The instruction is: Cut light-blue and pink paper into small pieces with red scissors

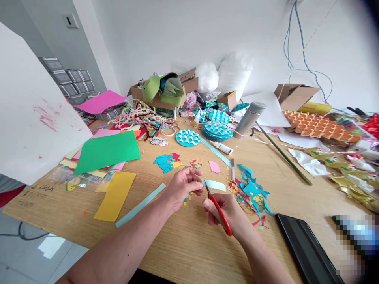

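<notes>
My right hand (223, 213) grips red-handled scissors (219, 209), with the thumb and fingers around the handles. The blades point up and left, at the left end of a pale blue paper strip (216, 185). My left hand (185, 184) is closed in a pinch at that same end, close to the blade tips; the fingers partly hide the paper there. Small coloured paper bits (187, 198) lie beneath and beside the left hand. Blue, red and yellow fish cut-outs (164, 162) rest just beyond it. A pink paper piece (214, 167) lies past the strip.
Blue paper scraps (255, 188) and a pen (233, 169) are to the right. A black phone (304, 248) lies near the front edge. Coloured sheets (108, 152) and a longer blue strip (140, 205) are left. Scalloped discs (188, 137), glue (222, 148) and a flask (250, 119) stand behind.
</notes>
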`<state>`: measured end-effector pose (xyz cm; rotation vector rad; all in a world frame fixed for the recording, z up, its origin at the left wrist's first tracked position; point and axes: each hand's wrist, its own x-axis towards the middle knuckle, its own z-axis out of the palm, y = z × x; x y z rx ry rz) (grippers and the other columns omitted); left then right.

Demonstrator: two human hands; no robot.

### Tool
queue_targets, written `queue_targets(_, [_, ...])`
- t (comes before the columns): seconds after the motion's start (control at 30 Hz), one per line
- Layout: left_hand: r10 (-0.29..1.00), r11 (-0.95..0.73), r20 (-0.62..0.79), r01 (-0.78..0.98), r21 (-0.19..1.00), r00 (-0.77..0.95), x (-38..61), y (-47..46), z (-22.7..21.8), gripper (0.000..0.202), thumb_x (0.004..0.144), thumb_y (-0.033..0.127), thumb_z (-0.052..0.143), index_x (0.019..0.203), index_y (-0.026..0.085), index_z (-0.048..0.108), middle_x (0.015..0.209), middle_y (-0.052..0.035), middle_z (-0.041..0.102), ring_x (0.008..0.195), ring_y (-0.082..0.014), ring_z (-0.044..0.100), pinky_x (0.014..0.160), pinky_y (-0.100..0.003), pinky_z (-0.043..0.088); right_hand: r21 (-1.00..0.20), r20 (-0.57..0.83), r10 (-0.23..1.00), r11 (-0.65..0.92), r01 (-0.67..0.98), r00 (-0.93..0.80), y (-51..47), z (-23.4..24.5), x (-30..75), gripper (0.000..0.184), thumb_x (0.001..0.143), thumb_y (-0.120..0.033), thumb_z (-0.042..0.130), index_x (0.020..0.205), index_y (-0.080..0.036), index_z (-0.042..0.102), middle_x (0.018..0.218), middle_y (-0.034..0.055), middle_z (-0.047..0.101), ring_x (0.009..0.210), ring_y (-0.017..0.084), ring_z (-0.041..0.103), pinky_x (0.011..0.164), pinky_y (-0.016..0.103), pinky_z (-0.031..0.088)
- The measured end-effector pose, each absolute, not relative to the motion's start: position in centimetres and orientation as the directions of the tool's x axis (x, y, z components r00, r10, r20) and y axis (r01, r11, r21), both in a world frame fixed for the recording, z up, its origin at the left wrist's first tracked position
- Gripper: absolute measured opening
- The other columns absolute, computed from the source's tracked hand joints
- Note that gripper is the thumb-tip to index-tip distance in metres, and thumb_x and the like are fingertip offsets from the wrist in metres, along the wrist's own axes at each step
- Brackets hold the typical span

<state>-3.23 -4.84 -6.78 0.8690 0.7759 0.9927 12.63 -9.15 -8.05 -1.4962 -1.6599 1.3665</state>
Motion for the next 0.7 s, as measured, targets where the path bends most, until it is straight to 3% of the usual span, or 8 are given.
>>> queue_targets(0.7, [0.899, 0.304, -0.165, -0.307, 0.902, 0.406, -3.37, -4.7, -6.55, 0.037, 0.058, 0.016, 0.073, 0.092, 0.013, 0.058, 0.065, 0.0029, 0.058, 0.051, -0.0088, 0.056, 0.05, -0.021, 0.04, -0.894, -0.236, 0.918, -0.076, 0.441, -0.32, -9.12, -7.79, 13.27, 0.052, 0.074, -0.066, 0.06, 0.055, -0.018, 0.051, 0.047, 0.0046, 0.06, 0.04, 0.011, 0.043, 0.041, 0.023, 0.026])
